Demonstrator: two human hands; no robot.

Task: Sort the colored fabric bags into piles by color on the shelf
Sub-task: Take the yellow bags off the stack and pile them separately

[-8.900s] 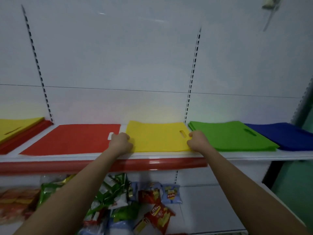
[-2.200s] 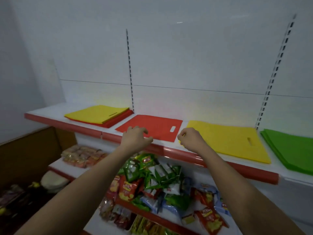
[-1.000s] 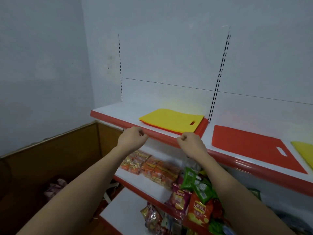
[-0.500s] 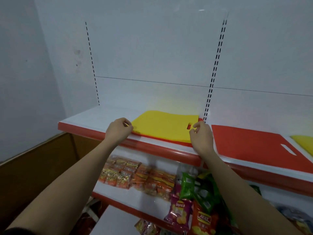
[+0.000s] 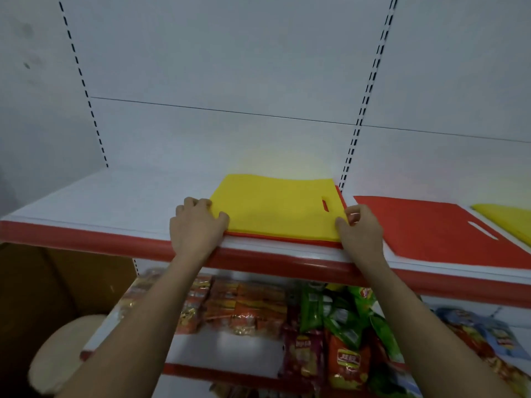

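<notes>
From my feed, the red bag (image 5: 340, 193) under the yellow bag (image 5: 275, 206) only showed as a thin edge. A second yellow bag (image 5: 508, 218) got cropped at the right edge, and the snack packets (image 5: 316, 326) below were too blurry to read.

A yellow bag (image 5: 275, 208) is laid flat on the white shelf (image 5: 115, 202), on top of a red bag (image 5: 340, 193) of which only a thin edge is seen along the front and right side. A slot handle is cut near its right edge. Its front corners are pinched by the left hand (image 5: 195, 225) and right hand (image 5: 360, 231). To the right, a second red bag (image 5: 436, 228) is spread flat, and beyond it part of another yellow bag (image 5: 508, 218) is seen.
</notes>
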